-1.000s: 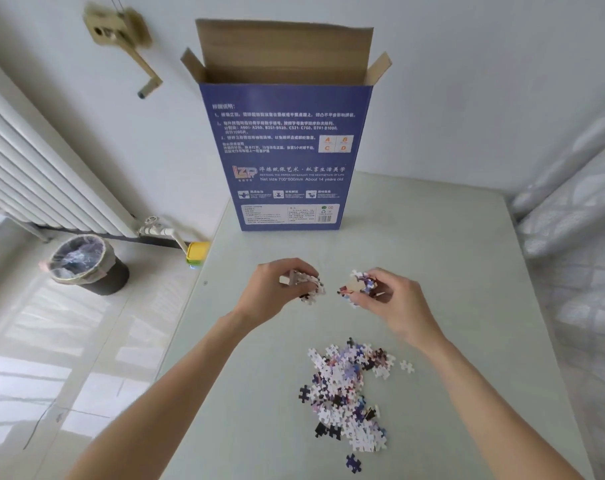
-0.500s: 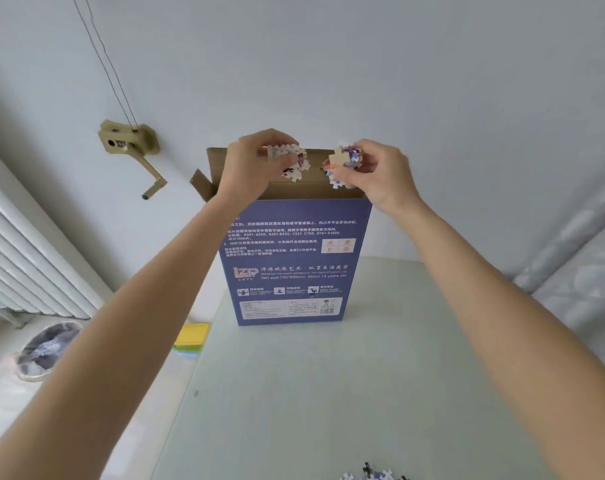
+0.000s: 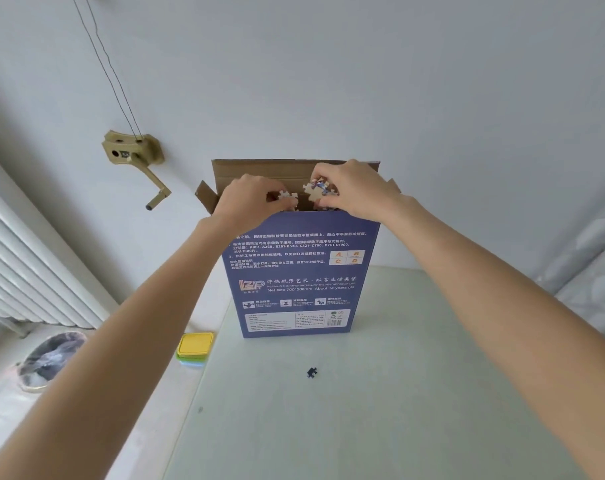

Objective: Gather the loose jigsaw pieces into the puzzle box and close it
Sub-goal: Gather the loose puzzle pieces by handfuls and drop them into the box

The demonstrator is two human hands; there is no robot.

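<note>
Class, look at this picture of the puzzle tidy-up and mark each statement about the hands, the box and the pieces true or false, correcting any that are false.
1. The box stands upright with its top flaps open. True.
2. The left hand is empty. False: it holds a few pieces at the box opening.
3. The right hand holds a cluster of pieces over the opening. True.
4. A single dark piece lies on the table in front of the box. True.
5. The yellow container sits on top of the box. False: it sits low down, left of the table edge.
</note>
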